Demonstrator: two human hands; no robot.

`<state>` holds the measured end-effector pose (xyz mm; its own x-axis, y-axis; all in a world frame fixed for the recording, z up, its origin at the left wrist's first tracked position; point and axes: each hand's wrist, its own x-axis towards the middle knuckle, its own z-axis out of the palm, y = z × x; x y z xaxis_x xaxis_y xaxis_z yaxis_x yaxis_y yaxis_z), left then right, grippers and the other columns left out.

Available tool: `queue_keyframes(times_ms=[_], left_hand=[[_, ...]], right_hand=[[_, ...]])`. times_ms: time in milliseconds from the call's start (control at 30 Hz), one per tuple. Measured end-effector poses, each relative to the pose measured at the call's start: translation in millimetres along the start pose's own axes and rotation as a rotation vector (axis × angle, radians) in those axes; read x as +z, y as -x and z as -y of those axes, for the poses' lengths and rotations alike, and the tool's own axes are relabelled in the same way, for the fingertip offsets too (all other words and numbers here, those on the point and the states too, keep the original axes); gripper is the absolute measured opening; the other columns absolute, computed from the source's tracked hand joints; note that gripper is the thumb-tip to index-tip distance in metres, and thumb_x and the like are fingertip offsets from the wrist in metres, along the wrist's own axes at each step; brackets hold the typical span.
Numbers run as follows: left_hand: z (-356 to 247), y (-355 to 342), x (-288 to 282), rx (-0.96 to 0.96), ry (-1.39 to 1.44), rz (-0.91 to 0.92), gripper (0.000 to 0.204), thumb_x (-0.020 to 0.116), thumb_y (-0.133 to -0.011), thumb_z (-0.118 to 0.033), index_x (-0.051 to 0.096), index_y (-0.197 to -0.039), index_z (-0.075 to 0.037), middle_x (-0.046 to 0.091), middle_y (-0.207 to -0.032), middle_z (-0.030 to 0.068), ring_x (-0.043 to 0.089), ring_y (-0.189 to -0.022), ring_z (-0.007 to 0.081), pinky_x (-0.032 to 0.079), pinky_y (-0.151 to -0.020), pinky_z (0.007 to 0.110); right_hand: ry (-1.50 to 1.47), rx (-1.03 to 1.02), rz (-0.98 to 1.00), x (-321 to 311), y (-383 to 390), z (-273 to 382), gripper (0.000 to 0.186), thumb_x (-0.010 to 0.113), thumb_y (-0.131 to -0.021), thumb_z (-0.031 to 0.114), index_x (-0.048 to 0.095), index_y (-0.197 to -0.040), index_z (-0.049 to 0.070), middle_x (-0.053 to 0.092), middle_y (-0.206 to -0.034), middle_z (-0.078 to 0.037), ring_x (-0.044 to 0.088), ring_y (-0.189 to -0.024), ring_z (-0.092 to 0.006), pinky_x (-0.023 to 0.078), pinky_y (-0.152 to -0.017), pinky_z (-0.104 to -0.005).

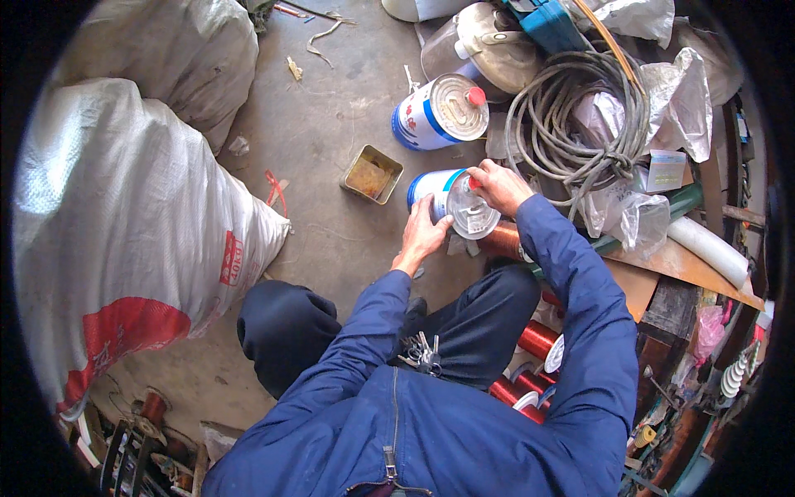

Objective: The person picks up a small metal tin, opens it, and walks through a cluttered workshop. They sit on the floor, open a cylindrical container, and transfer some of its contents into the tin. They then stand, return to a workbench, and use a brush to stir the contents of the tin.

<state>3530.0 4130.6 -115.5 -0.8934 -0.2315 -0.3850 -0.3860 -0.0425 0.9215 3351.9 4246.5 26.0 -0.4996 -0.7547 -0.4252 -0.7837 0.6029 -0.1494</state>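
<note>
A white and blue metal can (474,222) with a silvery top stands on the floor in front of me. My left hand (421,237) holds its near left side, fingers along the wall and thumb by the rim. At the can's right edge, my right hand (500,187) has its fingers closed round the red cap (474,182), which they partly cover. Just left of this can sits an open square tin (373,176) with a brownish inside. Behind stands a second, similar can (447,112), its red cap in place.
Big white woven sacks (157,224) fill the left side. A coil of grey cable (571,124) lies at the right, near a dusty plastic jug (489,50) and clear plastic bags (633,219). Spools of copper-coloured wire (538,340) lie beside my right leg.
</note>
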Motion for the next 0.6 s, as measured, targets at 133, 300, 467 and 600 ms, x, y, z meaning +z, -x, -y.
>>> queue_keyframes(times_ms=[133, 300, 467, 600], left_hand=[[-2.7, 0.3, -0.9, -0.011, 0.0, 0.002, 0.078, 0.077, -0.09, -0.034, 0.045, -0.153, -0.003, 0.051, -0.15, 0.0237, 0.053, -0.137, 0.0389, 0.044, -0.114, 0.046], [-3.8, 0.3, -1.4, -0.023, 0.007, 0.008, 0.078, 0.078, -0.089, -0.034, 0.045, -0.153, -0.003, 0.05, -0.151, 0.0237, 0.054, -0.137, 0.039, 0.044, -0.114, 0.046], [-2.9, -0.3, -2.4, -0.027, 0.01, 0.016, 0.079, 0.078, -0.09, -0.034, 0.044, -0.154, -0.003, 0.05, -0.152, 0.0238, 0.053, -0.138, 0.0386, 0.043, -0.115, 0.045], [-3.3, -0.5, -4.0, -0.016, 0.007, 0.021, 0.078, 0.077, -0.09, -0.035, 0.044, -0.154, -0.003, 0.049, -0.152, 0.024, 0.052, -0.139, 0.0387, 0.043, -0.115, 0.045]], right_hand=[[0.002, 0.121, 0.0, 5.1, -2.9, 7.2, 0.033, 0.074, -0.092, 0.022, 0.066, -0.118, 0.003, 0.063, -0.112, -0.024, 0.068, -0.101, -0.0462, 0.056, -0.086, -0.0524], [0.042, 0.32, -0.017, 9.1, -11.0, 20.3, 0.039, 0.073, -0.093, 0.033, 0.065, -0.109, -0.001, 0.065, -0.11, -0.03, 0.068, -0.101, -0.0483, 0.056, -0.087, -0.054], [-0.081, 0.574, -0.085, 10.1, -14.7, 32.5, 0.055, 0.073, -0.092, 0.047, 0.065, -0.107, -0.006, 0.071, -0.105, -0.033, 0.069, -0.102, -0.0502, 0.056, -0.089, -0.0562], [-0.054, 0.603, -0.069, 6.7, -7.7, 34.7, 0.062, 0.07, -0.093, 0.053, 0.064, -0.112, -0.005, 0.07, -0.11, -0.035, 0.069, -0.104, -0.0509, 0.055, -0.09, -0.0562]])
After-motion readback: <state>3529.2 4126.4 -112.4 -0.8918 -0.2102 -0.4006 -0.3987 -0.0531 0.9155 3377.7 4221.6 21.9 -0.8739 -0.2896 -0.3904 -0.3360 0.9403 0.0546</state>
